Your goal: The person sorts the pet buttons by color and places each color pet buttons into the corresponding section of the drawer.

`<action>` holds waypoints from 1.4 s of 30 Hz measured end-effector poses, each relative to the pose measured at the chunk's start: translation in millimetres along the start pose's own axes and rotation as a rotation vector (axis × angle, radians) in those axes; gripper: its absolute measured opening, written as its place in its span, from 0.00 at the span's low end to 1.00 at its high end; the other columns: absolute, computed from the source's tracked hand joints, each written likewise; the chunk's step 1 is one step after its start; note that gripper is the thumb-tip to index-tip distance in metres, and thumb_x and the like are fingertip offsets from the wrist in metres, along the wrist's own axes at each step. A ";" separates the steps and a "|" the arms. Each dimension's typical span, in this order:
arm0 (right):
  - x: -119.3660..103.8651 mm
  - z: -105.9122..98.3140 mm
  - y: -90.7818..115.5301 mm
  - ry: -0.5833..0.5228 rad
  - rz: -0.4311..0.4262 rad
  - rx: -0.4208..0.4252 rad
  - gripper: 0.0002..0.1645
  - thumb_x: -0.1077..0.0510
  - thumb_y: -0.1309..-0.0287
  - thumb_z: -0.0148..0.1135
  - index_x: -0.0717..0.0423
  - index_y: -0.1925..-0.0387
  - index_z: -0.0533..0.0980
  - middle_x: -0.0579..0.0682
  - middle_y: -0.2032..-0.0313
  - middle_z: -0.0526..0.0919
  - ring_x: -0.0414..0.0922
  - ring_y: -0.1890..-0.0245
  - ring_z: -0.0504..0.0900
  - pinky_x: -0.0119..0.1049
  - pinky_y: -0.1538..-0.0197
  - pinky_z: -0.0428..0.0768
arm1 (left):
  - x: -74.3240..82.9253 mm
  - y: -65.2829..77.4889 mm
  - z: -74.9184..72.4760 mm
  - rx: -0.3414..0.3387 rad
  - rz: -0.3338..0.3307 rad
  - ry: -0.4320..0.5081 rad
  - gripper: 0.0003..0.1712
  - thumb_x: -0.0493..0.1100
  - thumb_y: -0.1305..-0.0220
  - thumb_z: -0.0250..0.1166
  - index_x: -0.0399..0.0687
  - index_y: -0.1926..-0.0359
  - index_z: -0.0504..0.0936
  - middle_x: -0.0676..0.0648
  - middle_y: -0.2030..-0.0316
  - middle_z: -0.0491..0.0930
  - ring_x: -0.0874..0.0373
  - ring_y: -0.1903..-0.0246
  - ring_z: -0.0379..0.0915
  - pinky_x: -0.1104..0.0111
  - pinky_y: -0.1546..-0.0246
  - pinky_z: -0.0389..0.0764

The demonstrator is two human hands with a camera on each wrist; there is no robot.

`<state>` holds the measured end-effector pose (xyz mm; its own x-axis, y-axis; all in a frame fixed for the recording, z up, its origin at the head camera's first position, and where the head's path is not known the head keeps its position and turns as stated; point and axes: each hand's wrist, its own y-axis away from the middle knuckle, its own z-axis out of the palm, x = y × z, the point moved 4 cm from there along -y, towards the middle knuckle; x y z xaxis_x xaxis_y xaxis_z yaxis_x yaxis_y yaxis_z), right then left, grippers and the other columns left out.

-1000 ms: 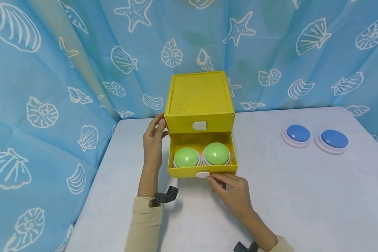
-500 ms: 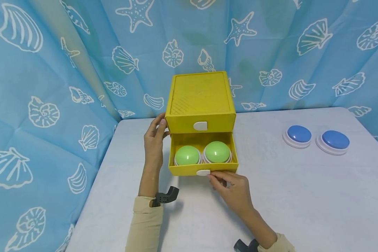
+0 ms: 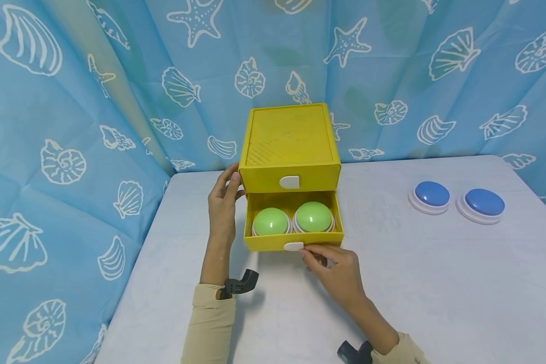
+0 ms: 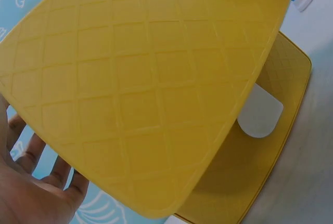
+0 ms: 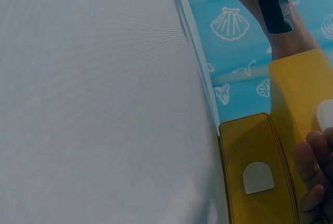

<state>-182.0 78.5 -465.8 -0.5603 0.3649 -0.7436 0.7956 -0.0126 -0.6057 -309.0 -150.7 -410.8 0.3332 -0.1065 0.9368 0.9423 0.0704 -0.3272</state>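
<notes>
A yellow drawer cabinet point(image 3: 291, 134) stands at the back of the table. One drawer point(image 3: 270, 244) is partly out and holds two push buttons with green domes point(image 3: 271, 222) and white bases. My right hand point(image 3: 334, 270) pinches the white tab point(image 3: 293, 246) on that drawer's front. Against the cabinet's left side rests my left hand point(image 3: 222, 205), thumb near the front corner. In the left wrist view the left hand's fingers point(image 4: 34, 151) are spread along a yellow edge, their tips hidden. Part of the right hand point(image 5: 316, 174) shows in the right wrist view.
Two blue push buttons point(image 3: 431, 193) with white bases sit apart on the right of the table. Another closed drawer front point(image 5: 257, 198) with a white tab lies beside the drawn-out one in the right wrist view. A blue seashell curtain point(image 3: 391, 76) hangs behind.
The open drawer, with the green buttons in it, has slid slightly back into the cabinet. My right hand has moved inward with its tab; the left hand stays on the cabinet's side.
</notes>
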 end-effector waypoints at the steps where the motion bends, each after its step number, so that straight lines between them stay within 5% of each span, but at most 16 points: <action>1: -0.5 0.2 -0.6 0.006 -0.005 0.005 0.11 0.70 0.51 0.76 0.55 0.65 0.88 0.39 0.77 0.85 0.36 0.80 0.76 0.24 0.76 0.72 | 0.1 -0.2 0.0 0.001 0.000 0.000 0.27 0.60 0.30 0.61 0.57 0.35 0.77 0.50 0.42 0.79 0.53 0.44 0.72 0.55 0.44 0.75; 11: -24.1 -0.9 -11.2 0.005 -0.002 0.020 0.10 0.76 0.54 0.74 0.64 0.69 0.87 0.48 0.79 0.84 0.38 0.80 0.75 0.23 0.76 0.70 | 1.1 -1.9 -0.4 0.006 0.004 -0.008 0.27 0.61 0.30 0.61 0.57 0.36 0.78 0.50 0.43 0.79 0.53 0.45 0.73 0.56 0.44 0.75; 18: -5.6 2.8 -9.2 0.008 -0.001 0.018 0.10 0.71 0.53 0.76 0.58 0.67 0.88 0.42 0.77 0.85 0.37 0.80 0.76 0.23 0.75 0.71 | 1.6 -2.8 -1.7 0.006 0.009 -0.010 0.26 0.60 0.30 0.61 0.57 0.35 0.77 0.51 0.43 0.79 0.53 0.44 0.72 0.55 0.43 0.75; 25: -35.2 -1.2 -20.7 0.001 -0.023 0.033 0.09 0.76 0.54 0.73 0.65 0.69 0.86 0.48 0.79 0.84 0.39 0.81 0.75 0.24 0.76 0.70 | 0.8 -3.4 -2.1 0.001 0.011 0.002 0.27 0.60 0.30 0.61 0.56 0.35 0.77 0.50 0.42 0.78 0.52 0.45 0.72 0.55 0.44 0.75; 42: -19.8 2.3 -30.3 -0.005 0.005 0.028 0.07 0.75 0.50 0.72 0.66 0.68 0.86 0.50 0.78 0.84 0.40 0.79 0.76 0.26 0.74 0.72 | -1.8 -1.8 -0.4 0.000 -0.033 0.012 0.23 0.50 0.24 0.57 0.50 0.33 0.75 0.48 0.41 0.78 0.53 0.45 0.72 0.54 0.42 0.74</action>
<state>-195.5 69.5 -433.4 -0.5579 0.3601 -0.7477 0.7915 -0.0400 -0.6098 -311.3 -151.1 -411.9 0.3022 -0.1211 0.9455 0.9529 0.0663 -0.2961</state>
